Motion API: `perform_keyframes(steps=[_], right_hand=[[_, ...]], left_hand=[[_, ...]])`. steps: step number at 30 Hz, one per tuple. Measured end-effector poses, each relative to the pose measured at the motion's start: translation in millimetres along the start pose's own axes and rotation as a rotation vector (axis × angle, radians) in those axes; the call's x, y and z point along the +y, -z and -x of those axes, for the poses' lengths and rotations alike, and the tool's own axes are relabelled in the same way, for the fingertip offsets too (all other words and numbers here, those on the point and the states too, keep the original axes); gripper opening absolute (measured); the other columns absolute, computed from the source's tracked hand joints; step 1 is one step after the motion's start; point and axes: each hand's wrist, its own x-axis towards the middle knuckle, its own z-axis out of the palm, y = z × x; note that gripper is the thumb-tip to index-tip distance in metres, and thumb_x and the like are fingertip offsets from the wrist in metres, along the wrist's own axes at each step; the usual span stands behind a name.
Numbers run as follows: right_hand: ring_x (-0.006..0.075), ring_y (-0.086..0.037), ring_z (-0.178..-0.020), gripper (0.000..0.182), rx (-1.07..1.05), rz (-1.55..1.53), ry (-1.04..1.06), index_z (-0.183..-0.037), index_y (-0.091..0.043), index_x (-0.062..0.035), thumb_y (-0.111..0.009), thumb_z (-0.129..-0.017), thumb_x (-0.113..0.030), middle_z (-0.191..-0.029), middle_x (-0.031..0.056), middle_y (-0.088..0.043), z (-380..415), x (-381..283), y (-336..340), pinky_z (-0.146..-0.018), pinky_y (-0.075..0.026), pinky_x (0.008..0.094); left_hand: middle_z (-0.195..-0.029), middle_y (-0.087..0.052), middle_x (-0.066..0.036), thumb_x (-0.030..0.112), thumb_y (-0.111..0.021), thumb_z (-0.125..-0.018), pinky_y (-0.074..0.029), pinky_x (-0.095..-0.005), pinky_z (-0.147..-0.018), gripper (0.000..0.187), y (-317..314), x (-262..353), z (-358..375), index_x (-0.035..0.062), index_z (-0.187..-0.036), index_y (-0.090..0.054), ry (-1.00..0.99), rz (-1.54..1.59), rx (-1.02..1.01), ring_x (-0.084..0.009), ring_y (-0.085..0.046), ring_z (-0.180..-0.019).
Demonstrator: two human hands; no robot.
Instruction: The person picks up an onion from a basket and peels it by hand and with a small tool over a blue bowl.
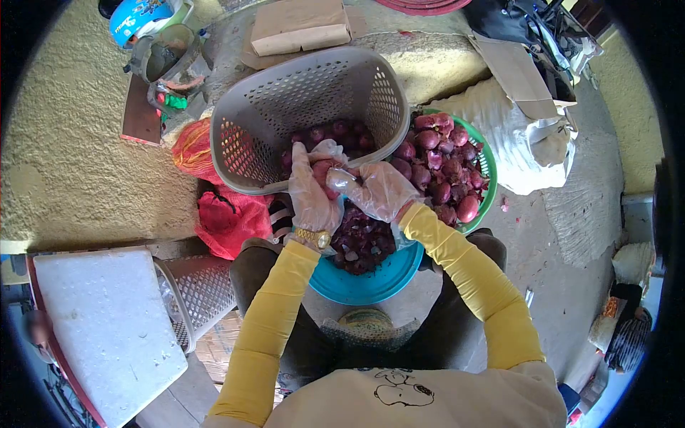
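Both my hands wear thin clear plastic gloves and meet over the front rim of a grey basket. My left hand [315,194] is closed around a red onion [327,176], with a gold watch at its wrist. Against the onion's right side, my right hand [379,191] is closed with its thumb pressed inward; whatever else it grips is hidden. Below them a blue basin [365,282] contains dark onion skins [360,242]. Several onions [339,130] lie at the bottom of the grey basket [239,167]. To the right, red onions [444,160] fill a green basket [491,178].
A red mesh sack [232,217] lies left of the basin, near another plastic basket [207,285] and a white foam board [107,328]. Cardboard [300,27] sits behind the grey basket. A white sack [510,153] rests at right. A person [628,332] is at the far right.
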Motion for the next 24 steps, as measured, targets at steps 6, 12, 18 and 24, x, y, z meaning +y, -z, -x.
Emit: perform_keyframes(steps=[6,12,18,24], right_hand=[[0.0476,-0.065,-0.098,0.066,-0.014,-0.198,-0.051,-0.114,-0.074,-0.0076,-0.047,-0.099,-0.066,-0.099,0.0276,-0.071,-3.8,6.8,-20.1,-0.088,-0.05,0.0489],[0.0347,-0.065,-0.082,0.066,0.046,-0.274,-0.028,-0.103,-0.073,-0.0022,-0.047,-0.101,-0.063,-0.084,0.0198,-0.07,-0.3,4.4,-22.8,-0.083,-0.05,0.0441],[0.0482,-0.066,-0.097,0.06,-0.059,0.052,-0.063,-0.12,-0.071,-0.0106,-0.049,-0.1,-0.063,-0.098,0.0275,-0.071,-0.6,-9.7,18.5,-0.088,-0.052,0.0487],[0.0457,-0.068,-0.095,0.063,0.009,-0.048,0.05,-0.122,-0.07,-0.0122,-0.052,-0.096,-0.066,-0.094,0.0287,-0.071,-3.6,7.9,1.2,-0.085,-0.054,0.0489]], left_hand=[[-0.087,-0.065,-0.008,0.052,-0.039,-0.108,-0.053,-0.0346,-0.072,0.057,-0.7,-2.6,2.1,0.0023,-0.095,-0.064,-0.213,-0.023,0.052,-0.0199,-0.061,-0.078],[-0.091,-0.065,-0.009,0.054,-0.039,-0.108,-0.052,-0.0349,-0.079,0.058,2.6,-1.8,-2.0,0.0021,-0.098,-0.065,-0.258,-0.102,0.037,-0.0213,-0.061,-0.083],[-0.098,-0.069,-0.013,0.058,-0.042,-0.106,-0.055,-0.0422,-0.09,0.062,0.6,6.1,-3.5,0.0,-0.112,-0.066,0.086,0.017,-0.089,-0.0286,-0.066,-0.094],[-0.101,-0.069,-0.014,0.055,-0.045,-0.106,-0.058,-0.0438,-0.087,0.06,17.7,-2.7,-10.3,-0.0004,-0.121,-0.062,0.088,0.076,-0.086,-0.029,-0.066,-0.094]])
